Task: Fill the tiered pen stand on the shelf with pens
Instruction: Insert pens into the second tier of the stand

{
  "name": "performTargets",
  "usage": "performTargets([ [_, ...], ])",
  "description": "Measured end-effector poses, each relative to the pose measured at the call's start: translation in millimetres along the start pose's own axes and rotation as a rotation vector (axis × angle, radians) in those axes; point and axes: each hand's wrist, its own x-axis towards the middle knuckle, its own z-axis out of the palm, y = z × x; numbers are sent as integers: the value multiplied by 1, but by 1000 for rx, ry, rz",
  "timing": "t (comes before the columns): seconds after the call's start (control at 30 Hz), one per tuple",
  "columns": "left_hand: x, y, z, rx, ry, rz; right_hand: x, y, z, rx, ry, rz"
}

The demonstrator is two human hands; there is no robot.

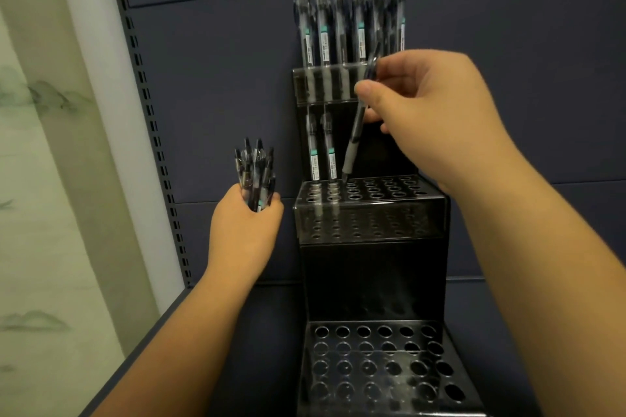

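A dark, translucent tiered pen stand (369,220) with rows of round holes stands on the shelf against the back panel. Its top tier holds several pens (342,20). Two pens (321,152) stand at the left of the middle tier's back row. The bottom tier (376,366) has only bare holes. My right hand (433,112) grips one pen (355,132), tilted, its tip touching a middle-tier hole just right of the two standing pens. Left of the stand, my left hand (244,227) clutches a bundle of several pens (255,173) upright.
The dark blue shelf back panel (210,78) rises behind the stand, with a slotted upright rail (154,132) at its left edge. A pale wall with a faint landscape print (44,179) lies further left. The shelf board (257,349) runs under the stand.
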Motion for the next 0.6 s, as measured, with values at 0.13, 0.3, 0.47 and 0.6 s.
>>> performTargets([
  [0.13,1,-1,0,-15,0,6,2,4,0,-42,30,-14],
  [0.3,1,-2,0,-20,-7,2,3,9,3,-85,-16,16],
  [0.47,-2,1,1,-6,-19,12,4,14,6,-131,-125,61],
  [0.6,-2,0,2,-7,-18,-8,3,11,10,-260,-170,27],
])
